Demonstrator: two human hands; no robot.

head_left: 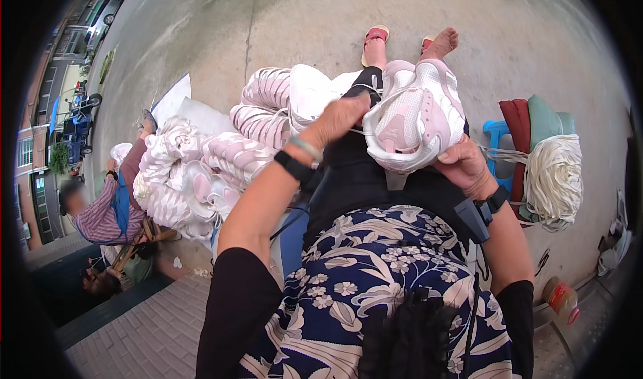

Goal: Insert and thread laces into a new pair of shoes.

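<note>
Concrete ground (315,17) stretches ahead; right hand (467,166) grips pink-white footwear (410,111), markings (395,131) unreadable; left hand (341,119) blurred, hold unclear.

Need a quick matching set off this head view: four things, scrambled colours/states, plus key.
Column 1:
1. Right hand
2. Stool
3. Lace bundle
4. Sandals

Column 2:
A. red
B. off-white, looped together
C. gripping a pink-and-white shoe
D. blue

Pairs: 1-C, 2-D, 3-B, 4-A
</note>
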